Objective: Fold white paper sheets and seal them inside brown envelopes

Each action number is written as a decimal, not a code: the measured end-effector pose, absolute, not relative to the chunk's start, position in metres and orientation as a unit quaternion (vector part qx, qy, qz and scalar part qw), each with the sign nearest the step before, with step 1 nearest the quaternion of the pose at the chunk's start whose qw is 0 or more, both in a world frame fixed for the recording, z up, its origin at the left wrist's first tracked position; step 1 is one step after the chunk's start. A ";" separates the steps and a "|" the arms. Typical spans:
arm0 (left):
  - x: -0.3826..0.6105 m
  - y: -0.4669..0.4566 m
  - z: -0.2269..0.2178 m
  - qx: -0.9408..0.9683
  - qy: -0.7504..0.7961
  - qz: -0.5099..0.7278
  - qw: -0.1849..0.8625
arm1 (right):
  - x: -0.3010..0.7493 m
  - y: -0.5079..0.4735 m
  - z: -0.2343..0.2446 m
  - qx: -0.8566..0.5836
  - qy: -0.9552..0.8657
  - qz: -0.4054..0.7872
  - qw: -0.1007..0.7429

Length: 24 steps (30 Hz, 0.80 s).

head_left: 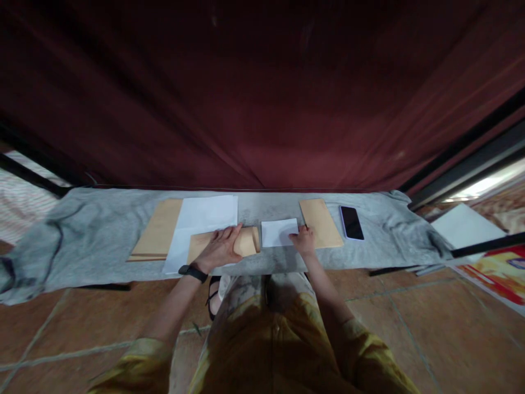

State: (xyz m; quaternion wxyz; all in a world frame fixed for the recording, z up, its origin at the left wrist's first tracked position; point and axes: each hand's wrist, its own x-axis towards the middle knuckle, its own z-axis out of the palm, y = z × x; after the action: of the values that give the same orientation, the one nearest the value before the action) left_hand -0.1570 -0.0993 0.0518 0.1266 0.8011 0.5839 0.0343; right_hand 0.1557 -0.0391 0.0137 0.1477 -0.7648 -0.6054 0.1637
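My left hand lies flat, fingers stretched out, on a brown envelope that rests on the grey cloth. A black band sits on that wrist. My right hand has its fingers curled and pressed on the right edge of a small folded white paper, just right of the envelope. Another brown envelope lies right beside this hand.
White sheets overlap a stack of brown envelopes at the left. A black phone lies right of the envelopes. A dark red curtain hangs behind. Tiled floor is in front, with white paper at far right.
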 end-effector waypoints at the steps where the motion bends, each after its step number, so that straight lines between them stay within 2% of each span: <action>1: -0.157 -0.099 0.053 0.800 0.585 0.033 0.128 | 0.157 -0.040 0.012 -0.758 -0.606 0.174 0.168; 5: -0.155 -0.100 0.057 0.798 0.587 0.023 0.132 | 0.163 -0.041 0.005 -0.702 -0.586 0.266 0.306; 7: -0.154 -0.100 0.059 0.796 0.590 0.019 0.131 | 0.166 -0.042 0.003 -0.680 -0.571 0.300 0.348; 15: -0.155 -0.101 0.055 0.802 0.585 0.029 0.119 | 0.172 -0.062 -0.004 -0.602 -0.556 0.395 0.416; 24: -0.153 -0.102 0.056 0.798 0.589 0.020 0.128 | 0.168 -0.067 -0.004 -0.570 -0.525 0.465 0.427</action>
State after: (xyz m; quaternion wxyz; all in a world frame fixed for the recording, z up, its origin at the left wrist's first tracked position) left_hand -0.1527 -0.1016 0.0561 0.1277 0.7981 0.5885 0.0200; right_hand 0.1679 -0.0673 -0.0044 0.4272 -0.5702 -0.5253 0.4653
